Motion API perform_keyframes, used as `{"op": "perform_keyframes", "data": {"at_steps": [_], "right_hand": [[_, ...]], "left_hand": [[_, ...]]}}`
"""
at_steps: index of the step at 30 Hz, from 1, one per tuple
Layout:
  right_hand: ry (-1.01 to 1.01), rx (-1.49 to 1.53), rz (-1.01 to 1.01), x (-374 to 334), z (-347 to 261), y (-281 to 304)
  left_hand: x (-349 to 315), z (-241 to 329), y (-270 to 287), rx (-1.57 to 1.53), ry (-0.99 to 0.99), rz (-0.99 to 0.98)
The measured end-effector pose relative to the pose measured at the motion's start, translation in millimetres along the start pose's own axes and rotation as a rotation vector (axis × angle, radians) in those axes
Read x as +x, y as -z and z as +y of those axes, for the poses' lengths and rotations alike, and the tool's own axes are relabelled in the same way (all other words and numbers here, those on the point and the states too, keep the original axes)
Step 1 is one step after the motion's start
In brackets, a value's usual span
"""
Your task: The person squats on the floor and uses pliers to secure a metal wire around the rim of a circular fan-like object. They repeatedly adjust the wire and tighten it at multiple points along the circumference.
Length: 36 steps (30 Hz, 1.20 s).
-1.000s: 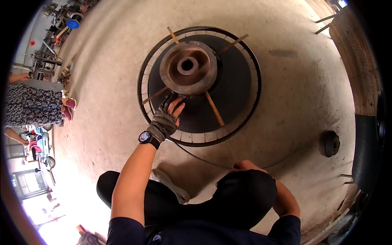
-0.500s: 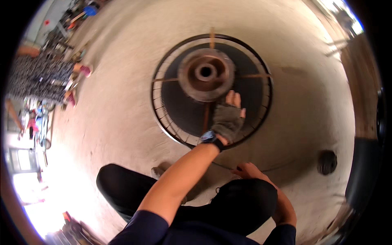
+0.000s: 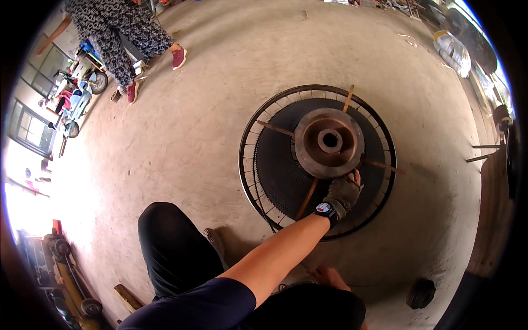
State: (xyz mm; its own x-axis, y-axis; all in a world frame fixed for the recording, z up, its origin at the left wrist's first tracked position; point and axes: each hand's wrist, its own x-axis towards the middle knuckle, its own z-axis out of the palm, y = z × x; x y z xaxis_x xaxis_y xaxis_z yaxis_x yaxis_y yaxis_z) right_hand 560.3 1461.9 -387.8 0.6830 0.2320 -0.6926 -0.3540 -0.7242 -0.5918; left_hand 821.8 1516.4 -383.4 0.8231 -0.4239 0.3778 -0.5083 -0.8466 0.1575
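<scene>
A coil of dark toothed band (image 3: 278, 165), like saw blade, lies within a spoked wheel rim (image 3: 242, 154) on the floor. Rusty bars (image 3: 308, 198) cross it. On top sits a heavy, rusty metal pulley wheel (image 3: 308, 144) with a central hole. My left hand (image 3: 344, 193), in a grey fingerless glove with a watch at the wrist, is closed at the pulley's near right edge; the undersides of its fingers are hidden. Bare, my right hand (image 3: 330, 277) is low beside my right knee, its fingers bent and partly hidden. What it holds, if anything, does not show.
A dark round roll (image 3: 421, 293) lies on the floor at the lower right. Someone in patterned trousers (image 3: 113, 38) and red shoes stands at the upper left, near a parked scooter (image 3: 77, 104). Wheeled machinery (image 3: 69, 269) is at lower left, a wooden board (image 3: 492, 220) at right.
The whole view has turned, so the coil and pulley appear farther right and lower. My left hand, earlier stretched out by the pulley, now has its fingers drawn in against the edge.
</scene>
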Motion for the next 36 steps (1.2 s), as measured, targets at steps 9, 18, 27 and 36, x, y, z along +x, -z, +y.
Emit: {"op": "perform_keyframes", "data": {"at_steps": [9, 18, 27, 36], "right_hand": [[-0.105, 0.216, -0.234, 5, -24, -1], [-0.172, 0.145, -0.198, -11, -39, 56], [-0.188, 0.150, 0.008, -23, -18, -4], [-0.225, 0.225, 0.023, -39, -9, -3]], "left_hand": [[-9, -11, 6, -0.008, -0.069, 0.105], [-10, -25, 21, -0.061, -0.171, 0.137], [-9, -26, 27, -0.062, -0.180, 0.054], [-4, -29, 25, -0.084, -0.232, 0.148]]}}
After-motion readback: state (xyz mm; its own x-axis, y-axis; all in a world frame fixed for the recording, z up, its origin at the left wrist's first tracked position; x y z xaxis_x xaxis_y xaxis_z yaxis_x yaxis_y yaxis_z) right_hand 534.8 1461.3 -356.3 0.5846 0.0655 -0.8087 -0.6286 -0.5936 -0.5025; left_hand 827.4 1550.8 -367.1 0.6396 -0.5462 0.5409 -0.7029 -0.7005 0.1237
